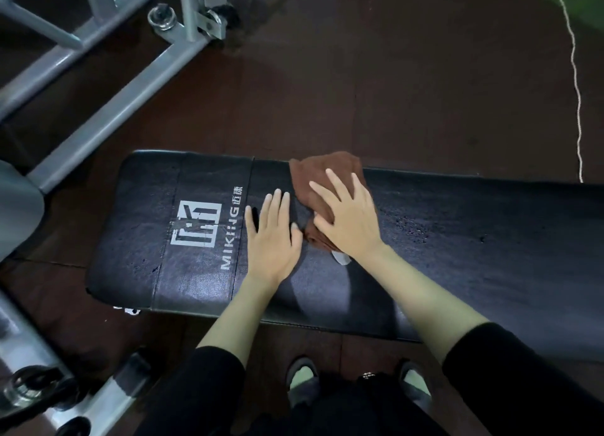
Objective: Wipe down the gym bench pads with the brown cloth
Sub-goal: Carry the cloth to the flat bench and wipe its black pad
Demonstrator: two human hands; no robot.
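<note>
A black padded gym bench (pixel 457 256) runs across the view, with a white logo on its left end. The brown cloth (pixel 318 177) lies bunched on the pad near its far edge. My right hand (pixel 346 216) presses flat on top of the cloth, fingers spread, thumb over its near fold. My left hand (pixel 273 239) rests flat on the bare pad just left of the cloth, fingers apart, holding nothing. A small white tag sticks out from under the cloth near my right wrist.
Grey steel frame tubes (pixel 108 109) of a gym machine cross the upper left and lower left. A white cord (pixel 577 86) trails over the dark brown floor at the right. My shoes (pixel 302 380) stand close to the bench's near edge.
</note>
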